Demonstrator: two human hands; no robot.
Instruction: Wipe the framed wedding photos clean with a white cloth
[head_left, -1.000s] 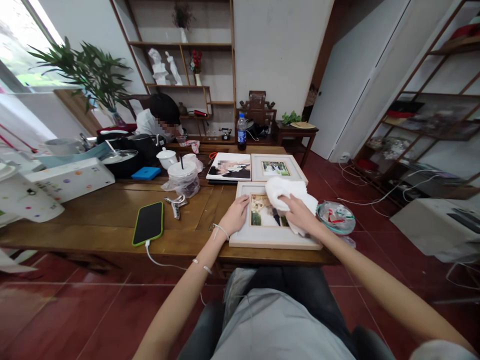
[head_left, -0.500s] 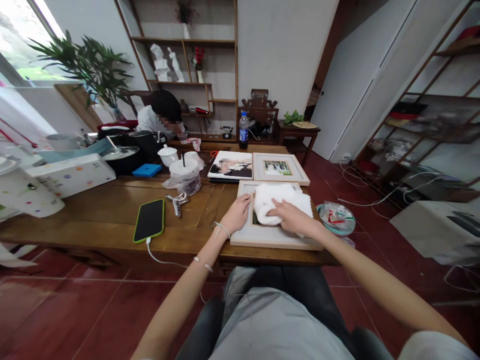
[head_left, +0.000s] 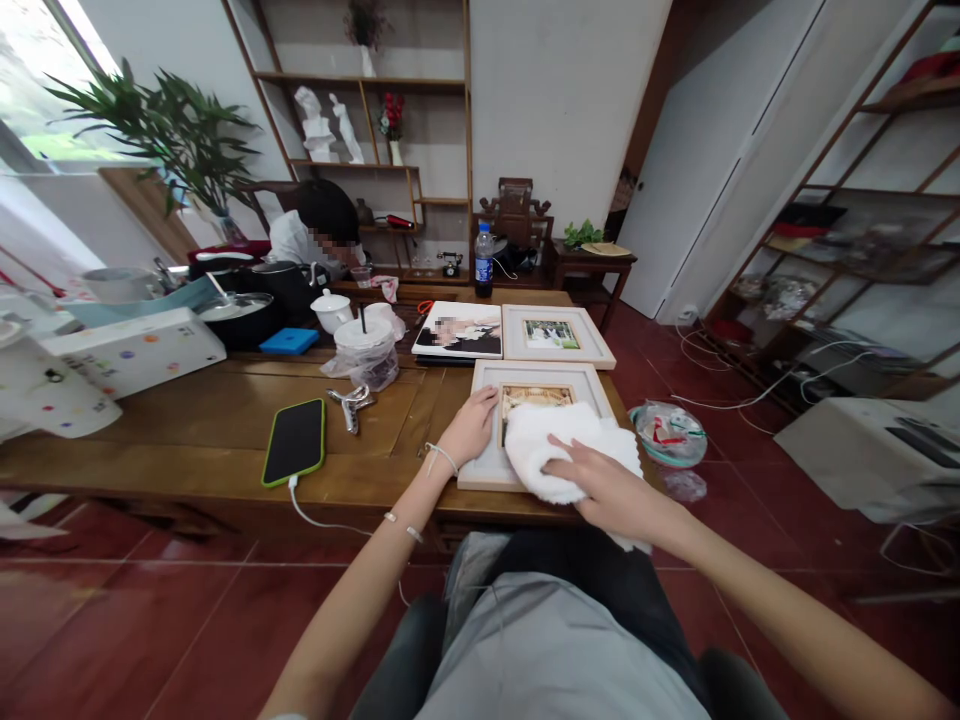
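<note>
A light wood picture frame [head_left: 487, 375] with a pale mat and an ornate picture inside lies flat at the table's front edge. My left hand [head_left: 471, 424] holds its left side, fingers over the border. In my right hand [head_left: 600, 478] is a fluffy white cloth [head_left: 551, 450], gripped and pressed against the frame's lower part. The cloth covers the lower picture and the front right of the frame, and part of it hangs past the front edge. My right thumb and some fingertips are hidden in its folds.
Behind lie a second frame [head_left: 604, 350] and a photo panel [head_left: 465, 335]. To the left are a charging phone [head_left: 295, 442], a bagged drink cup [head_left: 365, 350] and a white box [head_left: 142, 352]. A person [head_left: 330, 215] sits across the table [head_left: 375, 480]. A bin [head_left: 670, 438] stands at right.
My right hand has drawn the cloth toward me and slightly right, uncovering the upper part of the framed picture. My left hand stays on the frame's left side.
</note>
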